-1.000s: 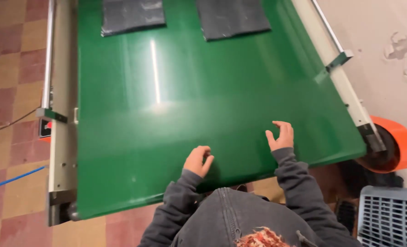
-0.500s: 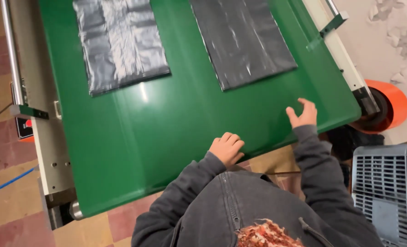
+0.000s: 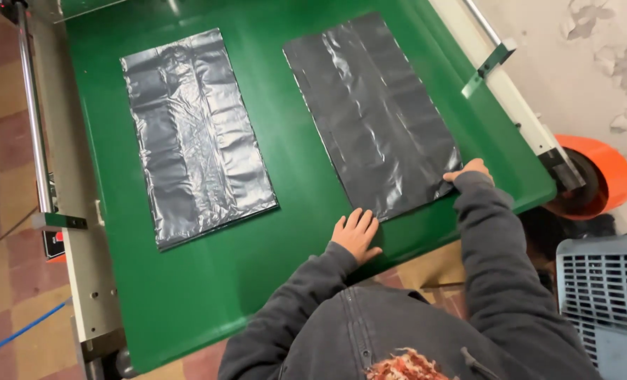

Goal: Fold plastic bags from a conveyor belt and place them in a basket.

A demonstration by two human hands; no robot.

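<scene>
Broad green conveyor belt [image 3: 208,281] filling most of the frame, slanting from lower left to upper right, framed by pale metal side rails [image 3: 74,232]. 2 flat black plastic bags on it: left bag [image 3: 193,134] in the upper left, untouched, well apart from both hands; right bag [image 3: 373,112] in the upper centre, its near edge at frame centre right.

Best handled by pressing down lightly at both near corners of the right bag, keeping the film flat and square, avoiding wrinkles or a dragged corner, probably lifting evenly rather than from 1 side.

Orange roll [image 3: 595,176] at the right edge, grey slotted crate [image 3: 609,295] at lower right, checked tile floor [image 3: 3,119] along the left.

Left hand [image 3: 355,236] at centre, palm down, fingers spread moderately wide, tips touching the bag's near left corner, gripping nothing. Right hand [image 3: 468,172] at centre right, mostly hidden by the sleeve, fingers curled at the bag's near right corner; pinching or merely resting, impossible to tell.
</scene>
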